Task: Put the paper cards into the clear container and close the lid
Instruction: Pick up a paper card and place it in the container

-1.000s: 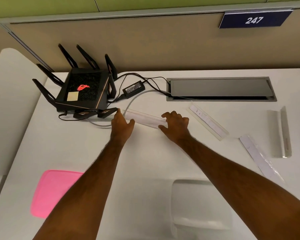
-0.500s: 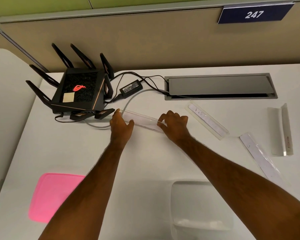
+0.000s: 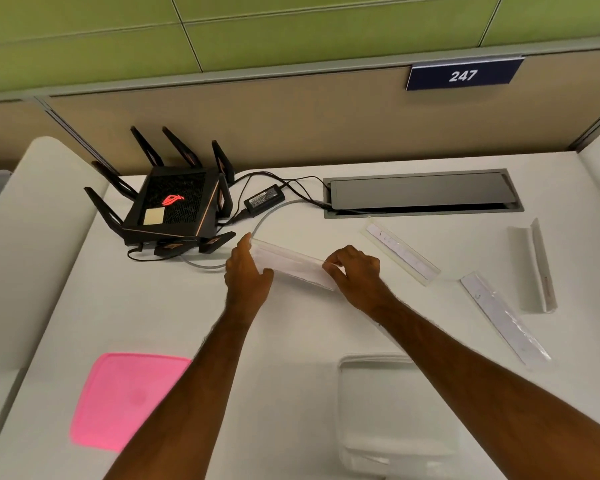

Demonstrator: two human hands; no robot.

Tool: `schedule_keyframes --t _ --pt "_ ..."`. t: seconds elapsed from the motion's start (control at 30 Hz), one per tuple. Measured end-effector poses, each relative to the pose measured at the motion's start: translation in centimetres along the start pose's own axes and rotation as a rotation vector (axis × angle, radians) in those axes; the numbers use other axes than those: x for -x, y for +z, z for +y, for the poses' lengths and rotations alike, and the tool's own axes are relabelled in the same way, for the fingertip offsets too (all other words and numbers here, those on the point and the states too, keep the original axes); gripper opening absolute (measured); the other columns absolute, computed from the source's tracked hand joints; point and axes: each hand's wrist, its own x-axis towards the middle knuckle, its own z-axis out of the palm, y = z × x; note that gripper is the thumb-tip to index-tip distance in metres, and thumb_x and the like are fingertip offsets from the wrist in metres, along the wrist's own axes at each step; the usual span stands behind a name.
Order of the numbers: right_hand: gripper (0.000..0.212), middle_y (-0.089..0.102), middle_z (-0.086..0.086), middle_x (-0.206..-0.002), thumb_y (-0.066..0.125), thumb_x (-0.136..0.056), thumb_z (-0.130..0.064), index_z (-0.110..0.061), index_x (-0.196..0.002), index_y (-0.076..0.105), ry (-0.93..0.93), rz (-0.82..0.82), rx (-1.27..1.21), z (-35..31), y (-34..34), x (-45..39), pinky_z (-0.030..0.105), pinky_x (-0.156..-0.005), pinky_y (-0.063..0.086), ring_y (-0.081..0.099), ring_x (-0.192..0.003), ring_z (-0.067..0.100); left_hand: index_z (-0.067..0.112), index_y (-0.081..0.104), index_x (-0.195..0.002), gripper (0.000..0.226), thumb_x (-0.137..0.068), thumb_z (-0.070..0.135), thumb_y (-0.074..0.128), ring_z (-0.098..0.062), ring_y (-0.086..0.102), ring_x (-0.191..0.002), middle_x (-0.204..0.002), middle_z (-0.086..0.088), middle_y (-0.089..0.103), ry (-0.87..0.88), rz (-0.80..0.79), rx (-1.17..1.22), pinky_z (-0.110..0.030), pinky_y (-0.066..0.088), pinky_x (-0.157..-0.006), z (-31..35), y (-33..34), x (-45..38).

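A long paper card in a clear sleeve is held at both ends in the middle of the white desk. My left hand grips its left end and my right hand pinches its right end. Three more such cards lie to the right: one slanted card, a second card and a folded upright card. The clear container stands open at the near edge, partly hidden by my right forearm. Its pink lid lies flat at the near left.
A black router with antennas sits at the back left, with a power adapter and cables trailing beside it. A grey cable hatch is set into the desk at the back. A partition wall rises behind.
Both hands have closed on the ends of the card and raised it slightly off the desk. The camera has tilted up a little.
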Motion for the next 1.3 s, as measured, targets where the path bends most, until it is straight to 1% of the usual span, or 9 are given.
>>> schedule_keyframes --t 0.2,0.37,0.47,0.67,0.83,1.03,1.13,1.23,1.3 --pt "0.025 0.062 -0.003 -0.113 0.039 -0.107 -0.031 -0.018 -0.111 0.060 -0.025 -0.011 -0.130 -1.3 -1.9 3.6 0.040 -0.107 0.029 0.056 -0.109 0.017 0.026 0.030 -0.154 0.091 -0.079 0.002 0.075 -0.031 0.040 -0.138 -0.152 -0.005 0.042 0.106 -0.006 -0.090 -0.052 0.038 -0.111 1.3 -1.3 2.9" --pt "0.020 0.063 -0.006 -0.106 0.041 -0.106 -0.031 -0.025 -0.101 0.060 0.041 0.009 -0.345 -1.9 -3.1 6.4 0.037 -0.090 0.048 0.059 -0.099 0.018 0.022 0.033 -0.152 0.089 -0.078 0.006 0.080 -0.027 0.041 -0.139 -0.152 -0.002 0.043 0.194 0.023 -0.134 -0.049 0.037 -0.111 2.2 -2.0 4.9" --pt "0.023 0.066 -0.012 -0.107 0.041 -0.105 -0.035 -0.031 -0.097 0.062 0.089 0.030 -0.439 -2.0 -3.7 7.8 0.031 -0.088 0.047 0.061 -0.103 0.011 0.020 0.038 -0.149 0.087 -0.076 0.007 0.083 -0.028 0.045 -0.135 -0.148 -0.005 0.047 0.241 0.041 -0.127 -0.051 0.042 -0.109 2.7 -2.2 6.1" --pt "0.027 0.072 -0.008 -0.106 0.045 -0.104 -0.019 -0.016 -0.098 0.071 0.178 0.067 -0.705 -2.4 -5.0 10.4 0.026 -0.094 0.047 0.064 -0.104 0.006 0.026 0.046 -0.142 0.077 -0.076 0.019 0.085 -0.027 0.043 -0.138 -0.151 -0.001 0.046 0.333 0.032 -0.281 -0.050 0.038 -0.105 3.2 -2.2 8.3" --pt "0.021 0.075 0.001 -0.097 0.055 -0.097 -0.020 -0.007 -0.092 0.072 0.268 0.051 -0.791 -1.4 -6.1 12.6 0.018 -0.070 0.043 0.065 -0.086 0.007 0.033 0.044 -0.142 0.077 -0.077 0.027 0.085 -0.021 0.040 -0.140 -0.156 0.005 0.038 0.392 -0.018 -0.407 -0.047 0.036 -0.106 3.2 -1.8 9.8" --pt "0.026 0.075 0.016 -0.103 0.053 -0.097 -0.014 0.001 -0.088 0.073 0.320 0.033 -0.881 0.9 -7.2 14.3 0.033 -0.087 0.044 0.066 -0.110 0.030 0.032 0.047 -0.141 0.077 -0.075 0.029 0.087 -0.021 0.041 -0.138 -0.154 0.005 0.040 0.484 -0.019 -0.423 -0.046 0.037 -0.104 3.6 -0.8 11.8" --pt "0.038 0.077 0.012 -0.102 0.042 -0.101 -0.015 -0.002 -0.096 0.078 0.327 0.010 -0.850 2.2 -7.8 14.9 0.048 -0.103 0.045 0.065 -0.111 0.037 0.028 0.050 -0.140 0.076 -0.074 0.027 0.088 -0.023 0.041 -0.138 -0.151 0.000 0.044 0.534 -0.026 -0.401 -0.046 0.037 -0.106 3.8 -0.3 12.6" --pt "0.042 0.076 0.016 -0.104 0.040 -0.103 -0.018 -0.003 -0.096 0.078 0.345 -0.048 -0.805 3.3 -8.4 15.3 0.054 -0.107 0.041 0.064 -0.108 0.040 0.023 0.055 -0.136 0.070 -0.074 0.024 0.088 -0.025 0.044 -0.135 -0.146 -0.004 0.049 0.578 -0.022 -0.385 -0.047 0.040 -0.105 4.3 0.1 13.2" --pt "0.042 0.075 0.018 -0.103 0.040 -0.104 -0.017 -0.005 -0.090 0.077 0.361 -0.060 -0.812 3.7 -9.0 15.8 0.054 -0.107 0.041 0.063 -0.100 0.033 0.021 0.057 -0.133 0.067 -0.074 0.022 0.088 -0.025 0.047 -0.132 -0.141 -0.004 0.053 0.613 -0.016 -0.374 -0.046 0.042 -0.102 4.6 0.2 13.5"
